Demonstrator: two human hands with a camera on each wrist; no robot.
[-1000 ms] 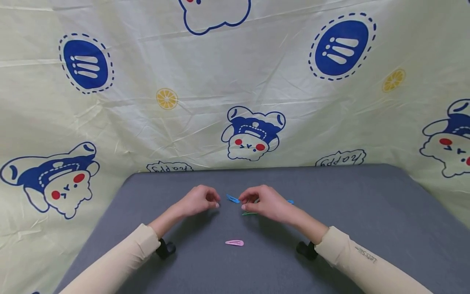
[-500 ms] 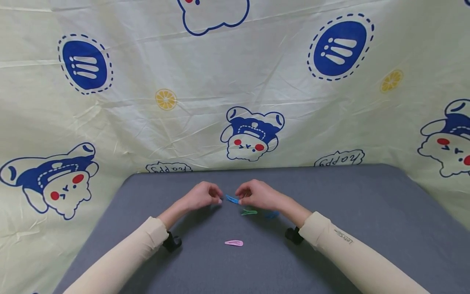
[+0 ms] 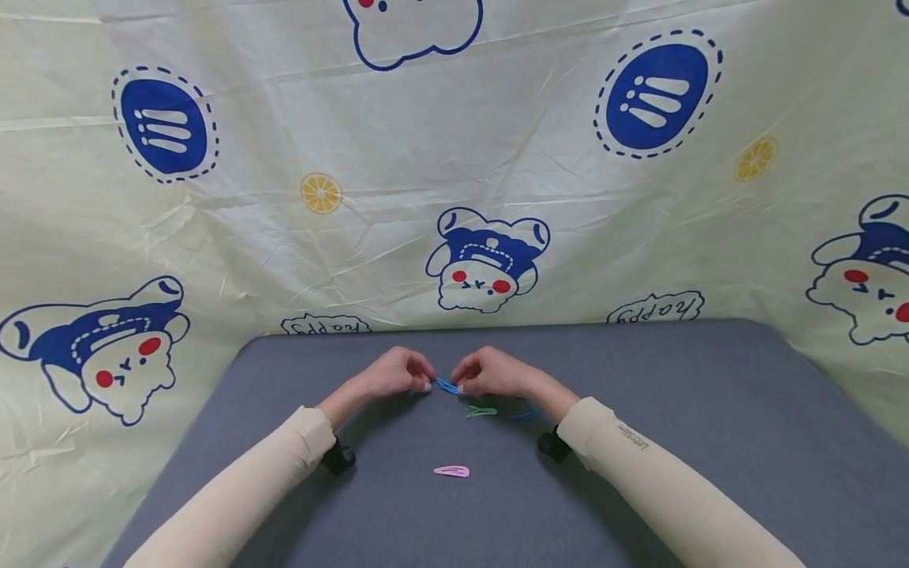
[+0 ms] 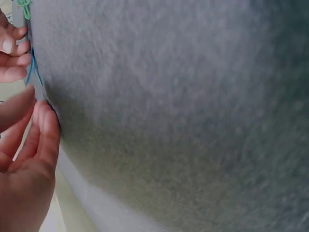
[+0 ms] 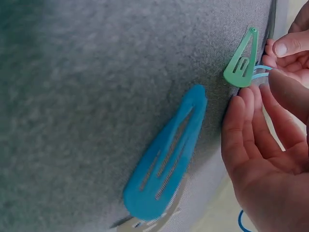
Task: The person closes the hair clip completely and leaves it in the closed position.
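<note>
A blue snap hair clip [image 3: 447, 386] lies on the grey table between the two hands, near the back. My left hand [image 3: 398, 372] is at its left end, with thumb and fingers bent and apart. My right hand [image 3: 493, 372] reaches in from the other side, its thumb tip overlapping the clip's right end; in the right wrist view [image 5: 263, 145] a gap shows between its thumb and fingers. Just in front of the right hand rests a green snap clip [image 3: 482, 411]. Another blue clip [image 5: 164, 159] lies under the right wrist, large in the right wrist view.
A pink snap clip [image 3: 451, 471] lies nearer the front, midway between the forearms. Behind the grey tabletop [image 3: 639, 379] hangs a pale curtain [image 3: 398, 237] with blue cartoon prints. Black straps with devices [image 3: 554, 446] sit at both wrists.
Both hands have drawn closer to the middle blue clip, the right hand shifting left and slightly back. The green clip and the other blue clip have come more into view. The clips appear unmoved.
</note>
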